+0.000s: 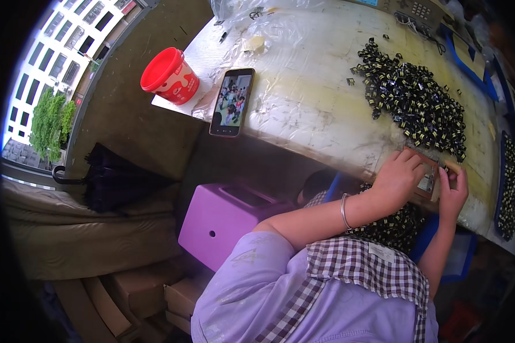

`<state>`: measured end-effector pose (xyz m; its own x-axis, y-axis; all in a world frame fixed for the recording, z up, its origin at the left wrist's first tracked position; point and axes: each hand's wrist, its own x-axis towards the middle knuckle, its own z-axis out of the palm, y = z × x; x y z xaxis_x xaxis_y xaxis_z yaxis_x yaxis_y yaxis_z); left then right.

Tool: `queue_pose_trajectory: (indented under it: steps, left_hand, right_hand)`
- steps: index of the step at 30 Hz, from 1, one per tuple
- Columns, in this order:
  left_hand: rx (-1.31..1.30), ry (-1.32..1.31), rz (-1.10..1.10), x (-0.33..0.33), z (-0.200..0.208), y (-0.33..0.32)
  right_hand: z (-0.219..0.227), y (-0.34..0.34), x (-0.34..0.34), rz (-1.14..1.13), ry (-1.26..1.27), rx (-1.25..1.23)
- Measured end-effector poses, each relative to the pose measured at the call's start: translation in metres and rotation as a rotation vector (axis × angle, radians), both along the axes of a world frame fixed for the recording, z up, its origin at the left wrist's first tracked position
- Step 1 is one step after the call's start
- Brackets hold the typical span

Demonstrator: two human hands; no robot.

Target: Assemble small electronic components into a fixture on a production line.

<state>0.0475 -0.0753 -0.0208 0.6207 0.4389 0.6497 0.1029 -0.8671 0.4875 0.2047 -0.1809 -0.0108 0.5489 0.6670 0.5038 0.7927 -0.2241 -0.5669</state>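
A small brown fixture block (426,182) at the table (326,108) edge, just below the heap of black-and-yellow components (415,97), is pinched between the left hand (397,177) and right hand (453,191), indicating a loading step in hand; precise alignment is judged necessary next.

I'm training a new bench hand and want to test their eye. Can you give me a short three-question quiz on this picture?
1. True or false: the phone lies beside the red tub.
2. What do both hands hold? A) small brown fixture B) umbrella C) purple stool
3. What is on the left wrist?

Key:
1. True.
2. A: left hand and right hand grip the small brown fixture, near the pile of small black parts.
3. A bangle.
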Motion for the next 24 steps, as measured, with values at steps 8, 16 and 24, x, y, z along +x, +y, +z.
queue_pose_trajectory:
  steps: [8,16,24]
  left_hand:
    - [0.039,-0.036,0.026,0.0,-0.002,0.003]
    - [-0.023,0.008,-0.175,-0.015,-0.002,-0.003]
    - [-0.112,-0.196,-0.296,-0.037,0.014,0.005]
  right_hand:
    - [-0.001,-0.001,0.004,0.008,-0.048,-0.061]
    - [-0.01,-0.006,0.008,-0.042,-0.007,-0.062]
    - [-0.002,-0.002,0.003,0.039,-0.108,-0.015]
